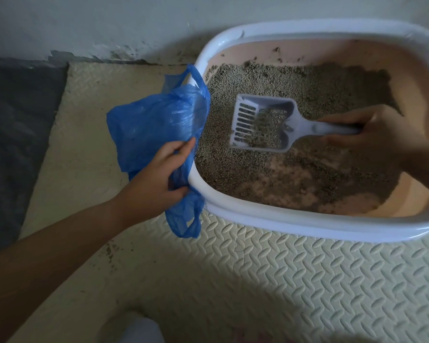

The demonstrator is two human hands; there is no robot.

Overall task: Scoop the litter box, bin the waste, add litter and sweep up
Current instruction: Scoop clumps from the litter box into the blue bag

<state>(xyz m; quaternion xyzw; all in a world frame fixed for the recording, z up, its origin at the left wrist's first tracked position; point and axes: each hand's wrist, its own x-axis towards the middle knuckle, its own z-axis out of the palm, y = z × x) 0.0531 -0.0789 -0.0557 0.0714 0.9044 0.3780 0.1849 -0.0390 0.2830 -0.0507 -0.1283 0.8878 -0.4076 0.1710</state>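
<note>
A litter box [295, 222] with a white rim and pink inner walls stands on the floor mat, holding grey litter [278, 82] with bare pink patches near the front. My right hand [374, 134] grips the handle of a grey slotted scoop [263, 123], which is held over the litter with some litter in it. My left hand [161, 179] holds a blue plastic bag [156, 122] against the box's left rim, with the bag's mouth draped over that rim.
The box sits on a cream textured foam mat [270, 280] with scattered litter grains [114, 251] on it. A dark grey mat [15, 134] lies to the left. A white wall [97, 23] runs behind the box.
</note>
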